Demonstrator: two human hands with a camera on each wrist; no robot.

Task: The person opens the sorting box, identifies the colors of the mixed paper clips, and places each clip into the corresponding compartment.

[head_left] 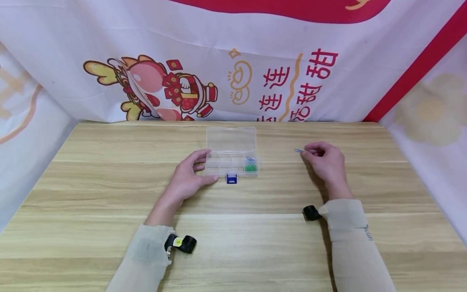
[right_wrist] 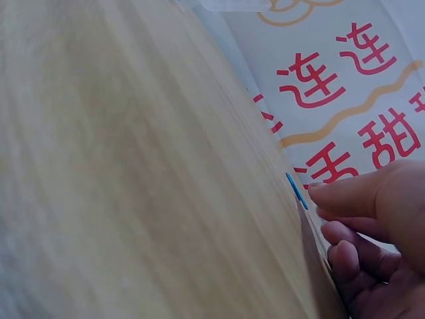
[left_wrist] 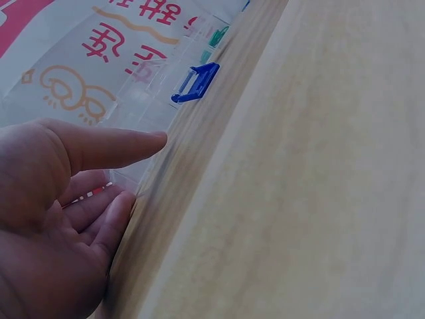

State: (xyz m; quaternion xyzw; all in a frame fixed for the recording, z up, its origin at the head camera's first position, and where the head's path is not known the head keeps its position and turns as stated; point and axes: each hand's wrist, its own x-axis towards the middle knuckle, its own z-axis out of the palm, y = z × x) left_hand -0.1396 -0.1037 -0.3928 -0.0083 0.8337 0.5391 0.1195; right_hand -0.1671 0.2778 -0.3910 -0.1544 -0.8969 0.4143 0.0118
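Observation:
A clear plastic compartment box (head_left: 225, 163) lies on the table with its transparent lid (head_left: 231, 139) raised at the back. Its blue latch (head_left: 231, 178) juts from the front edge. My left hand (head_left: 187, 174) grips the box's left end, thumb along the front side and fingers around the left side. Green paper clips (head_left: 250, 168) fill the front right compartment; a blue paper clip (head_left: 250, 159) lies in the one behind it. To the right of the box, my right hand (head_left: 326, 160) pinches another blue paper clip (right_wrist: 297, 191) at its fingertips, close over the table.
The wood-grain table (head_left: 255, 243) extends around both hands. A white printed cloth (head_left: 233, 32) hangs behind its back edge, with more cloth at both sides. Small black wrist cameras (head_left: 311, 213) stick out from both sleeves.

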